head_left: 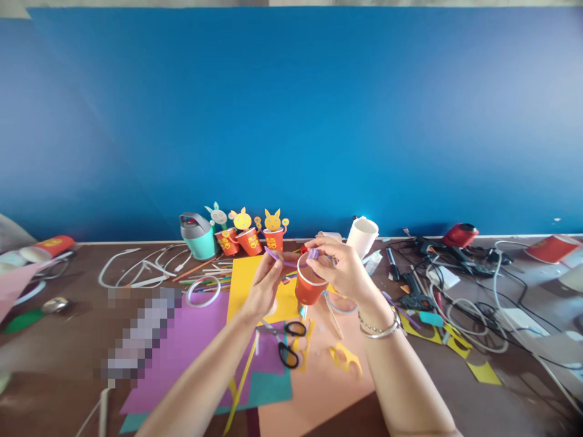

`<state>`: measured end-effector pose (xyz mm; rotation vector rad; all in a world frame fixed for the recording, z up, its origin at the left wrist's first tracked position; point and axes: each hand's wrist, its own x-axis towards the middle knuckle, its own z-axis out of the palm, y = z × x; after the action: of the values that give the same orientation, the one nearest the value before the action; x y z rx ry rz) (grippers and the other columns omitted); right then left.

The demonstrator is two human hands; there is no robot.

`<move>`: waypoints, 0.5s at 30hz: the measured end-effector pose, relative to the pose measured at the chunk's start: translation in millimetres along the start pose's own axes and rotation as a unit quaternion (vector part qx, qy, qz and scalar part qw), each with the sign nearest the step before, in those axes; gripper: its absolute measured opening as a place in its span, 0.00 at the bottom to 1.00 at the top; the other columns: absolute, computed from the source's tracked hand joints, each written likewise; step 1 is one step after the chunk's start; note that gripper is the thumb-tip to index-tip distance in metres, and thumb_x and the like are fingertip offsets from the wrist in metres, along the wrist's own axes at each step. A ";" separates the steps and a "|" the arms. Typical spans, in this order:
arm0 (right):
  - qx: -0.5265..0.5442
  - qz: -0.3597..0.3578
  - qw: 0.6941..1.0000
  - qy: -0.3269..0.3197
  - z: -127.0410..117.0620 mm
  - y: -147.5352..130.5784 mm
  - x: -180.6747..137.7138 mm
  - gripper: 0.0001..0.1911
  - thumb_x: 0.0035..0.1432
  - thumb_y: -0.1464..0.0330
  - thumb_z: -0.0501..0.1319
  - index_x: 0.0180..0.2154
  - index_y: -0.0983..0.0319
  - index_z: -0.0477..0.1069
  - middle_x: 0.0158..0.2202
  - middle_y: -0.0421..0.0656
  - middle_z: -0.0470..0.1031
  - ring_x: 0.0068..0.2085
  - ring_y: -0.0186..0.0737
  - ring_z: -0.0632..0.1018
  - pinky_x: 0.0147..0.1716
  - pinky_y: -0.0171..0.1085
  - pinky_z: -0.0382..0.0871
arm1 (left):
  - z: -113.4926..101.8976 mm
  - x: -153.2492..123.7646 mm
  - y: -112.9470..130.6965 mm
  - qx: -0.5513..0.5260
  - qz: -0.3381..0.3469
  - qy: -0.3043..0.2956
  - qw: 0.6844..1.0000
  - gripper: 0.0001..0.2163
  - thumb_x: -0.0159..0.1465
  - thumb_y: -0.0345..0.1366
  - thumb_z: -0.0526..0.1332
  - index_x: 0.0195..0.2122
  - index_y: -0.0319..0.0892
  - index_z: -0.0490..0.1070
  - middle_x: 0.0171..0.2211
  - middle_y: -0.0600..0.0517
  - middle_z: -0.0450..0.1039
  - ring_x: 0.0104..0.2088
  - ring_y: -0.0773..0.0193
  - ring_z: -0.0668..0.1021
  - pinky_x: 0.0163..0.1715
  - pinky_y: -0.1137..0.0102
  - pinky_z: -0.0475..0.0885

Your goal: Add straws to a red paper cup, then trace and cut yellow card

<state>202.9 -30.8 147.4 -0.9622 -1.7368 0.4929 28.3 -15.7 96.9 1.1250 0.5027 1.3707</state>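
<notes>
A red paper cup with a white rim is held up above the coloured paper. My right hand is closed at its rim, pinching a small purple folded piece. To the cup's left, my left hand pinches a thin purple strip, which runs toward the cup. Whether strip and folded piece are one length I cannot tell. Below the hands lie scissors with black handles, beside yellow paper scraps.
Several red cups with paper animal heads stand at the back near a teal-grey container. A white roll stands behind my right hand. Cables and a black glue gun lie to the right. Purple paper covers the left.
</notes>
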 end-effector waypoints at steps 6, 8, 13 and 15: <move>-0.017 -0.027 0.998 -0.055 7.1 -14.1 -2.4 0.04 0.54 0.71 0.63 0.30 0.58 0.76 0.38 0.43 0.78 0.39 0.41 0.77 0.39 0.41 0.70 | 10.7 -1.6 10.0 0.009 0.030 0.060 0.998 0.08 0.57 0.39 0.67 0.32 0.42 0.72 0.29 0.54 0.72 0.30 0.69 0.74 0.32 0.75 0.70; -0.028 -0.036 0.996 -0.074 8.2 -18.3 -3.4 0.05 0.54 0.72 0.62 0.30 0.58 0.76 0.36 0.42 0.78 0.36 0.40 0.77 0.38 0.40 0.69 | 10.3 -2.8 11.4 0.023 0.023 0.065 0.997 0.09 0.55 0.39 0.69 0.32 0.42 0.73 0.28 0.54 0.72 0.28 0.70 0.73 0.29 0.76 0.69; -0.030 -0.042 0.995 -0.090 9.5 -24.3 -5.7 0.06 0.54 0.73 0.62 0.30 0.58 0.77 0.38 0.43 0.78 0.37 0.40 0.76 0.40 0.42 0.69 | 4.2 -4.5 17.3 0.087 0.010 0.022 0.996 0.08 0.53 0.39 0.70 0.32 0.41 0.77 0.29 0.50 0.75 0.29 0.66 0.75 0.29 0.73 0.71; -0.014 -0.032 0.996 -0.088 10.8 -24.3 -6.0 0.05 0.54 0.72 0.62 0.29 0.59 0.76 0.37 0.43 0.78 0.38 0.41 0.76 0.40 0.42 0.70 | 2.2 -4.2 19.8 0.126 0.032 -0.002 0.991 0.07 0.54 0.38 0.69 0.33 0.42 0.79 0.30 0.49 0.75 0.31 0.64 0.75 0.32 0.71 0.72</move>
<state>184.9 -48.7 157.2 -0.9020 -1.9309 0.5241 19.3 -23.8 113.3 1.3592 0.6553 1.3869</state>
